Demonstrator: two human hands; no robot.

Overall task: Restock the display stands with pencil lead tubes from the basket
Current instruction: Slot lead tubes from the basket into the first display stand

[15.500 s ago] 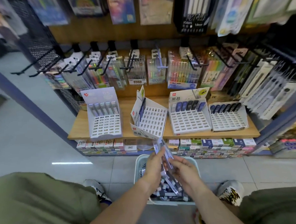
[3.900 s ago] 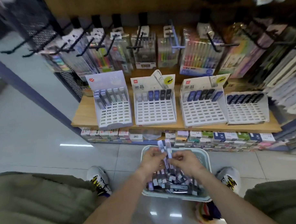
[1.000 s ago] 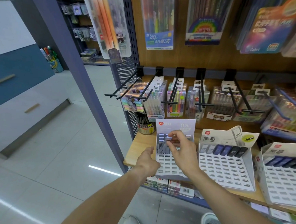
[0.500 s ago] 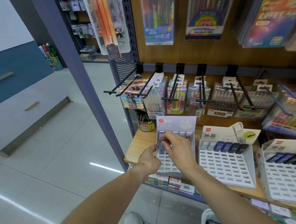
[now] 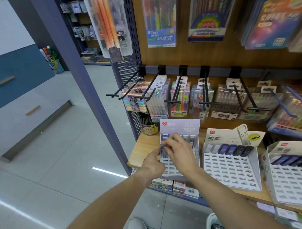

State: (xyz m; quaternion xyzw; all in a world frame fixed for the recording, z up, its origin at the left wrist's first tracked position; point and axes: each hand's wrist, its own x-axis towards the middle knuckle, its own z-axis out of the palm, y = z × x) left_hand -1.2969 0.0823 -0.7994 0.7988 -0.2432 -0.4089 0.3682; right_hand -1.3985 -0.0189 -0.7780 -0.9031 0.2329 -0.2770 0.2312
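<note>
Slotting a tube into the left stand, the right hand pinches it at the second row, lower than half a second ago. The left hand rests curled on the stand's left edge; whether it holds spare tubes I cannot tell. The basket sits on the floor below; most slots remain empty.

A single wide-angle view from the person's head looks forward and down at a shop shelf, close enough that both forearms reach in from the bottom edge. The lilac display stand sits just below centre; aisle floor fills the left of the frame.
</note>
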